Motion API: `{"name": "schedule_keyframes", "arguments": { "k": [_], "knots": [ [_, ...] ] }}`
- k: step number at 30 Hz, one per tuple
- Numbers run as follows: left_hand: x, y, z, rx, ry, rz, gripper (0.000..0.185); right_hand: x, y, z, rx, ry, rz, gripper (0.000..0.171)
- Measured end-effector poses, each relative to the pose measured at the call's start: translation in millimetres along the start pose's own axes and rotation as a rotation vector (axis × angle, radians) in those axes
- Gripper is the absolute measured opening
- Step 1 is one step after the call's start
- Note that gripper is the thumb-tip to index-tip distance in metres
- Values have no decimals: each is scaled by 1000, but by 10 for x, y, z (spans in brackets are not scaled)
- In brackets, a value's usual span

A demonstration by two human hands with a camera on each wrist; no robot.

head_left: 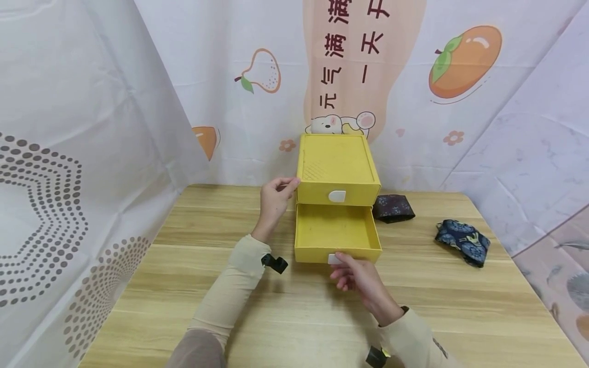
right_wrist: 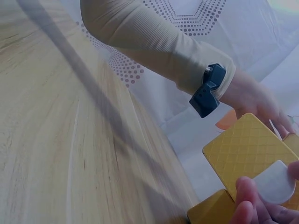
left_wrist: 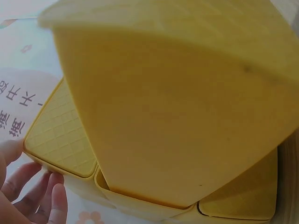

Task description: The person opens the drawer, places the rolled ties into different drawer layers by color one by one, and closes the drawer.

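Note:
A yellow two-drawer storage box (head_left: 338, 158) stands at the back of the table, its lower drawer (head_left: 335, 230) pulled out and bare inside. The upper drawer (head_left: 317, 194) is closed and has a white tab. At the box's left front corner, my left hand (head_left: 274, 200) touches the side with its fingertips; in the left wrist view its fingers (left_wrist: 35, 191) lie loosely bent against the yellow edge. My right hand (head_left: 361, 281) pinches the white pull tab (right_wrist: 275, 183) of the lower drawer between thumb and fingers.
Right of the box lies a folded dark purple patterned cloth (head_left: 393, 208). Farther right is a crumpled dark blue patterned cloth (head_left: 463, 243). A printed white curtain (head_left: 257, 117) hangs close behind the box, along the back edge of the wooden table (head_left: 211, 225).

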State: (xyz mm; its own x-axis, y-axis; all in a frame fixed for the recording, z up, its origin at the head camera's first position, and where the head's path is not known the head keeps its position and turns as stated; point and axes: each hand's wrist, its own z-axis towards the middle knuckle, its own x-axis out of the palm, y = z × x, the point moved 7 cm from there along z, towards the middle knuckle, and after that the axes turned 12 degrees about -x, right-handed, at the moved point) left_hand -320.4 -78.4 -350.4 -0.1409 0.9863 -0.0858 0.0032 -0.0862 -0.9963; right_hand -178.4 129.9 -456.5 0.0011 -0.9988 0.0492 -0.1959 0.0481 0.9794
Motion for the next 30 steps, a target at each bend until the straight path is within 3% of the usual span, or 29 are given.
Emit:
{"name": "schedule_keyframes", "arguments": {
  "k": [21, 30],
  "knots": [
    [7, -8, -6, 15, -10, 27, 26, 9, -89, -175, 9, 81, 14, 41],
    [-3, -11, -2, 14, -6, 18, 26, 18, -109, -163, -5, 125, 8, 50]
  ]
}}
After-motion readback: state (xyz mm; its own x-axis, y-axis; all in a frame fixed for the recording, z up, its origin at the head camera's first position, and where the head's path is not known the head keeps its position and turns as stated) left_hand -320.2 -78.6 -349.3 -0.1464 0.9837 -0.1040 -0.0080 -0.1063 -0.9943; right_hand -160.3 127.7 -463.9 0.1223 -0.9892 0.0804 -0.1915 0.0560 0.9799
